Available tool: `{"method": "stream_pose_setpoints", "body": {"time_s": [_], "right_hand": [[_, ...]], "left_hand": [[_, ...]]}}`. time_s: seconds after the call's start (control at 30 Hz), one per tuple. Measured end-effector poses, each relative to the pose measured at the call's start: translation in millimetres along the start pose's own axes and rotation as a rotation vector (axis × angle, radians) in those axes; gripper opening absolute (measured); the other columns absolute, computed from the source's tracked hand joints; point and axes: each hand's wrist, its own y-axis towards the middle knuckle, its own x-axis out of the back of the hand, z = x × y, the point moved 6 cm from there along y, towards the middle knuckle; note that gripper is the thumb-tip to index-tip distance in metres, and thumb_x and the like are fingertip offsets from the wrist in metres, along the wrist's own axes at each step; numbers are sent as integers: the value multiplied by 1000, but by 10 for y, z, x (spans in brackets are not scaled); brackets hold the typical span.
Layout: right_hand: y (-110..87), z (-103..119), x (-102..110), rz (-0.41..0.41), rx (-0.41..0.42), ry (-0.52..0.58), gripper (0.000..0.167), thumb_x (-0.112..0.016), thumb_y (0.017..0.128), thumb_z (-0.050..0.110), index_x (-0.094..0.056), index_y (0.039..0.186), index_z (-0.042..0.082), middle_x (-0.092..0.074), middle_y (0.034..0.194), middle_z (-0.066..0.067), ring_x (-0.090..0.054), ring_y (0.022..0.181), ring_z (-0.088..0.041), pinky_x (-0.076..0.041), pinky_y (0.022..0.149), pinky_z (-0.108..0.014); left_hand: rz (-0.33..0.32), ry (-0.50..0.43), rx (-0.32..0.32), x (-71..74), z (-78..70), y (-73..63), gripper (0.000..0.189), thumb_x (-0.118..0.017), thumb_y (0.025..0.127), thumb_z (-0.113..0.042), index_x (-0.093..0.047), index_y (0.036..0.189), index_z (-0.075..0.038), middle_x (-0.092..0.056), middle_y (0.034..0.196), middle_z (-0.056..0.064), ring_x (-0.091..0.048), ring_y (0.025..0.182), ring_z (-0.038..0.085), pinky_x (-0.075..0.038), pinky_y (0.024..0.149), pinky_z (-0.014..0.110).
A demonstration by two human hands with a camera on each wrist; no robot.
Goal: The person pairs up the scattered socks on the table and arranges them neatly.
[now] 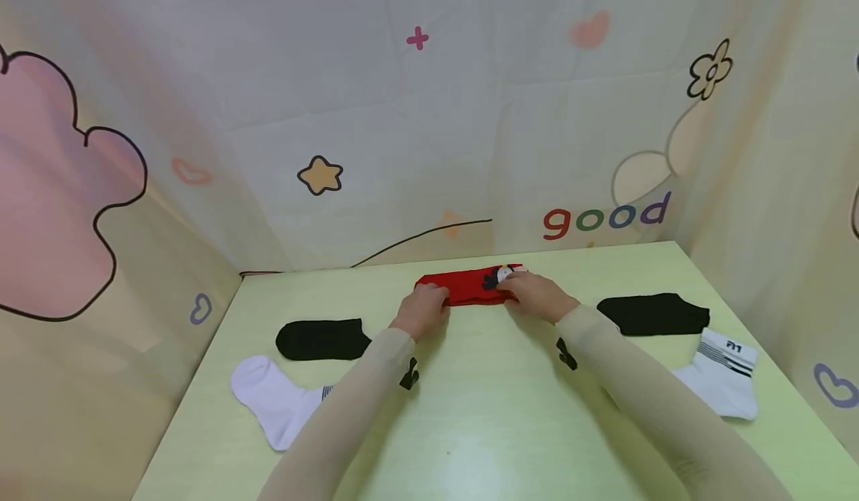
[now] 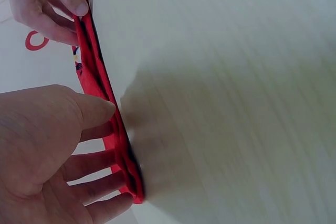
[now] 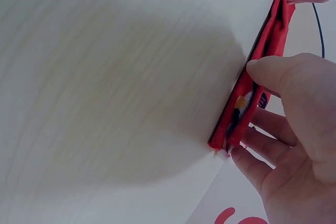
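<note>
A red sock (image 1: 466, 286) with a black-and-white cartoon figure near its right end lies flat across the back of the table. My left hand (image 1: 423, 312) pinches its left end, thumb on the near edge and fingers on the far side in the left wrist view. At the other end, beside the cartoon patch, my right hand (image 1: 539, 296) grips the sock between thumb and fingers. The right wrist view shows folded layers along the red fabric (image 3: 270, 40). The undersides of the fingertips are partly hidden by the cloth.
On the left lie a black sock (image 1: 322, 339) and a white sock (image 1: 271, 396), partly behind my left sleeve. Another black sock (image 1: 654, 314) and a striped white sock (image 1: 728, 378) are on the right. A patterned curtain (image 1: 403, 113) hangs behind the table (image 1: 483, 411).
</note>
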Motion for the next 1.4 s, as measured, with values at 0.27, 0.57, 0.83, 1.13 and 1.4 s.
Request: {"method": "stream_pose_setpoints", "body": {"time_s": [0.27, 0.57, 0.83, 1.13, 1.4], "right_hand": [[62, -46, -51, 32, -32, 1, 29, -70, 95, 9, -72, 123, 2, -69, 125, -18, -62, 118, -35, -49, 105, -51], [120, -71, -73, 27, -28, -6, 30, -70, 95, 10, -72, 124, 2, -68, 125, -19, -61, 120, -36, -49, 105, -50], [186, -150, -76, 54, -82, -20, 35, -69, 97, 12, -69, 130, 2, -66, 132, -19, -60, 125, -36, -46, 107, -52], [214, -180, -104, 91, -118, -5, 39, -70, 98, 15, -66, 135, 3, -62, 138, -21, -57, 129, -37, -44, 110, -53], [208, -189, -120, 87, -113, -10, 40, -70, 98, 15, -65, 135, 2, -61, 138, -21, -56, 130, -38, -44, 110, -53]], "left_hand": [[-9, -15, -6, -25, 52, 61, 8, -68, 98, -13, -68, 90, -11, -63, 91, 4, -54, 87, 20, -53, 73, 33], [2, -10, 13, -55, 102, 112, 8, -67, 99, -13, -72, 102, -9, -68, 101, 8, -57, 93, 24, -56, 80, 37], [14, -23, 29, -48, 107, 149, 17, -63, 101, -14, -70, 113, -7, -68, 114, 10, -62, 103, 27, -56, 88, 41], [16, -6, 28, -34, 103, 152, 20, -61, 102, -15, -69, 117, -6, -68, 119, 11, -63, 106, 29, -55, 93, 43], [26, -7, 28, -32, 107, 141, 21, -60, 102, -16, -69, 118, -7, -67, 122, 11, -62, 107, 29, -55, 92, 42]]}}
